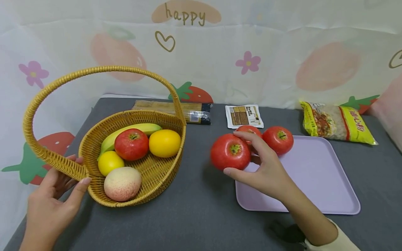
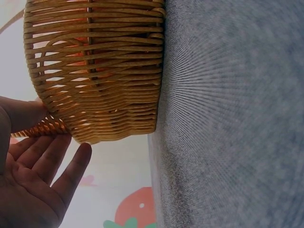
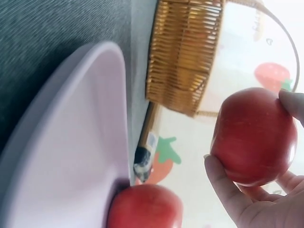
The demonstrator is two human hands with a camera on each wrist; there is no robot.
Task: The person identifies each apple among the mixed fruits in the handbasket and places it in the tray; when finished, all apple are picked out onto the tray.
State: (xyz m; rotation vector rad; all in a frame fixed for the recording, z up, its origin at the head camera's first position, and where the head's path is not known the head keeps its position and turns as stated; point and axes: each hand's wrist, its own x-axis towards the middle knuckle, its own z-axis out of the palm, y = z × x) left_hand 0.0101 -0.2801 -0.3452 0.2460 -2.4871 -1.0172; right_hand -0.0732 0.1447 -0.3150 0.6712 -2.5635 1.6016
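My left hand (image 1: pixel 51 205) grips the wicker basket (image 1: pixel 152 176) where its tall handle (image 1: pixel 64 165) meets the rim, thumb in front and fingers behind. Inside the basket lie a banana (image 1: pixel 110 141), a red apple (image 1: pixel 131 148), a yellow lemon (image 1: pixel 111 163), a larger yellow fruit (image 1: pixel 164 143) and a peach (image 1: pixel 122 184). With thumb and fingers, my right hand (image 1: pixel 267 169) holds another red apple (image 1: pixel 226 153) in the air by the left edge of the lilac tray (image 1: pixel 314 177). Two more apples, one partly hidden behind my hand, sit at the tray's far left; the nearer-right apple (image 1: pixel 277 140) shows fully.
Behind the basket lies a pack of noodles (image 1: pixel 201 113). A small white-edged packet (image 1: pixel 244 116) is at the back middle, and a yellow bag (image 1: pixel 337 123) rests behind the tray at right. A printed cloth (image 1: pixel 204 62) hangs along the table's back.
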